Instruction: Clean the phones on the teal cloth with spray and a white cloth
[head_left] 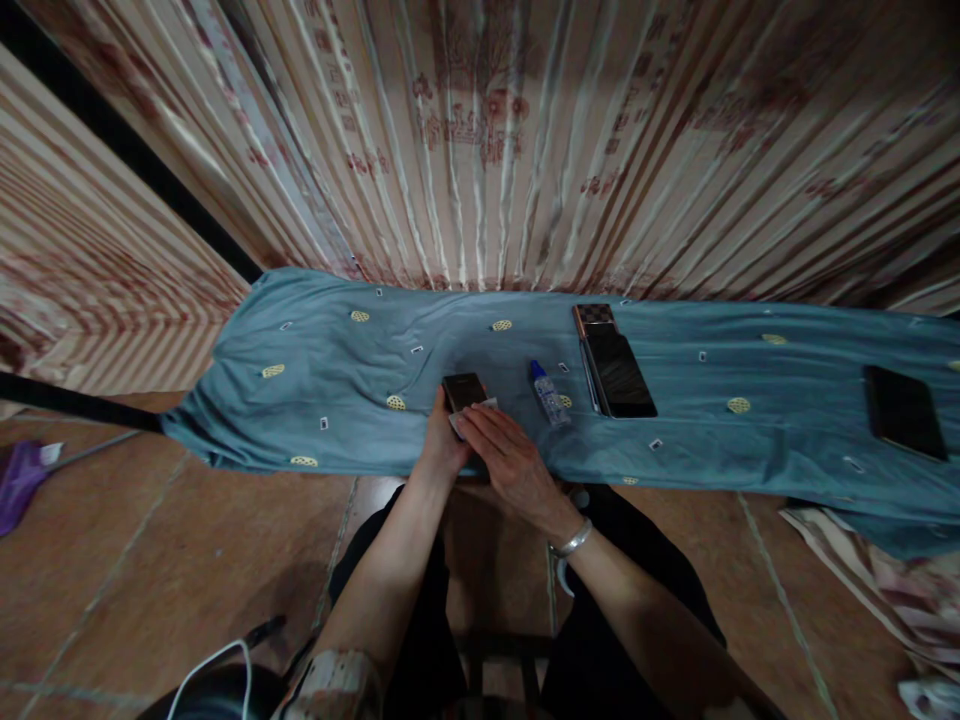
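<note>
My left hand [444,440] is closed around the edge of a dark phone [465,388] near the front edge of the blue cloth. My right hand [510,455], with a silver bracelet at its wrist, presses its fingers onto a thin whitish wipe [489,403] lying across the phone. Most of the wipe and the phone's lower part are hidden under the fingers. Just to the right, a small clear bottle with a blue cap [550,394] lies on its side.
Farther right, a dark phone [621,374] rests against a brown checkered case [595,318]. Another dark phone or wallet-like item [904,410] lies near the right end. Pleated curtains [480,150] hang behind the narrow table covered by the blue cloth [337,370]. A purple object [21,485] is on the floor at left.
</note>
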